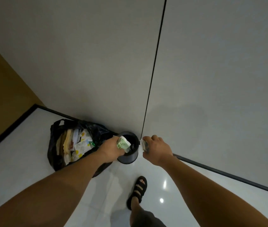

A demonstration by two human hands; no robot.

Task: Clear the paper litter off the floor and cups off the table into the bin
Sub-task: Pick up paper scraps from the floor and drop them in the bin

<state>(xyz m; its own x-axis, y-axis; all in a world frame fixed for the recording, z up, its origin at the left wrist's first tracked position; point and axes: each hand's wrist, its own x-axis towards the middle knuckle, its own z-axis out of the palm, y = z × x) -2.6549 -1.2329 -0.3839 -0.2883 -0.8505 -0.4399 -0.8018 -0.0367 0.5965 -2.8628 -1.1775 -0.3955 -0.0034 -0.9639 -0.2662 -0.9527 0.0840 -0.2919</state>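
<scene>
Our left hand (pixel 112 149) grips a green paper cup (pixel 121 144) over the bin (pixel 129 158), while our right hand (pixel 157 149), at its three o'clock, clutches crumpled paper (pixel 144 145)

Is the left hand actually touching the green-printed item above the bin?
Touching. The head view shows the left hand with its fingers curled round the green-printed item, holding it over the open black bin.

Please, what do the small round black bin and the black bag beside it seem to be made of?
The small round black bin looks like rigid plastic, smooth and faintly shiny on its wall; painted metal is possible. The black bag seems thin plastic film: crinkled, glossy, slumped.
</scene>
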